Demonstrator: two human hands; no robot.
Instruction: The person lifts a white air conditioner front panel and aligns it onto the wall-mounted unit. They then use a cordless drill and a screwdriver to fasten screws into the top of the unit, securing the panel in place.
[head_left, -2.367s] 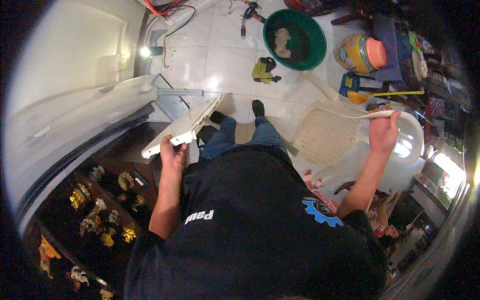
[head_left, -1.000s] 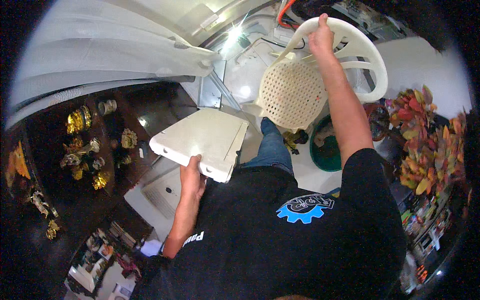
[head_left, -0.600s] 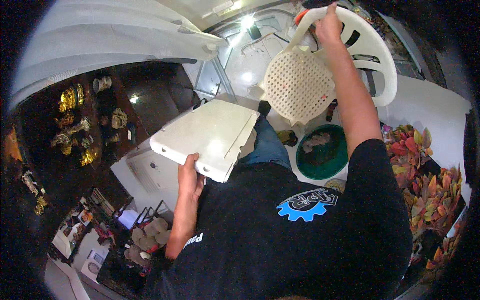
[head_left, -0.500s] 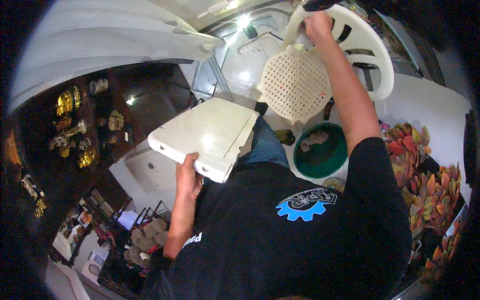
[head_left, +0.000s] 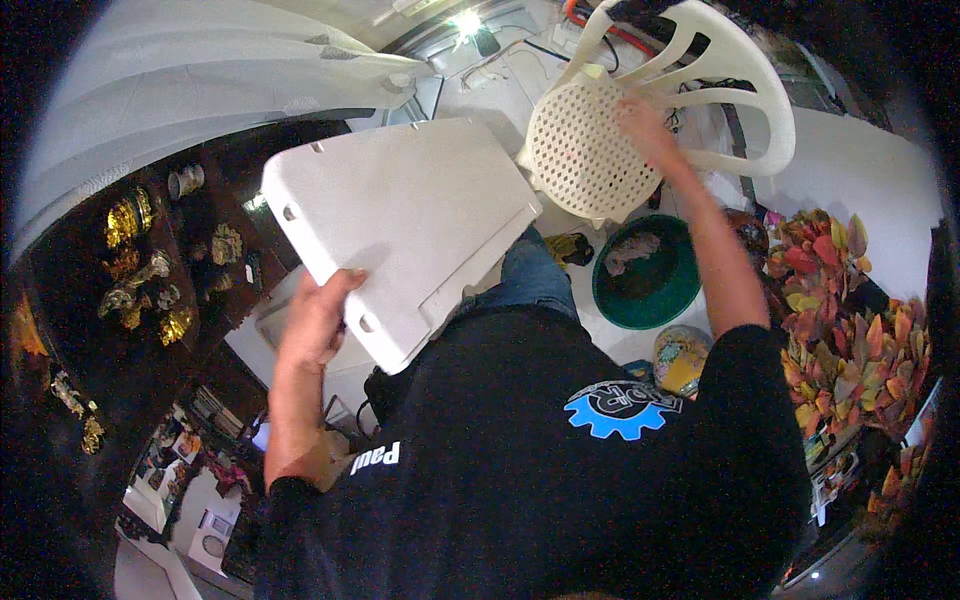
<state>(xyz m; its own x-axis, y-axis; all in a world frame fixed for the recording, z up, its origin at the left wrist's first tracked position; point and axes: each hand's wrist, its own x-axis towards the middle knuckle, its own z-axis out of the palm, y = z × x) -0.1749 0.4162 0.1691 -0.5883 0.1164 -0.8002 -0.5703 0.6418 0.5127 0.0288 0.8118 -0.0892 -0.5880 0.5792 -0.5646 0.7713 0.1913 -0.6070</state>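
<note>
A flat white panel-like piece (head_left: pixel 400 205), with a thick rim, small oval holes and a slit near one side, is tilted in front of my body. My left hand (head_left: pixel 318 318) grips its near left edge, thumb on top and fingers underneath. My right hand (head_left: pixel 645 135) is over the perforated seat of a cream plastic chair (head_left: pixel 585 150), close to its backrest. Motion smears its fingers, so whether they touch the chair or hold anything does not show.
A green basin (head_left: pixel 648 290) with a greyish lump inside stands beside the chair, with a patterned round container (head_left: pixel 682 358) nearer me. Red and yellow leafy plants (head_left: pixel 860 350) line the right. Gold ornaments (head_left: pixel 130 215) sit on dark shelving at left, below white draped fabric (head_left: pixel 220 80).
My right hand has come down from the top of the chair's backrest to its seat. The white piece has risen closer and turned, with my left hand still on its edge.
</note>
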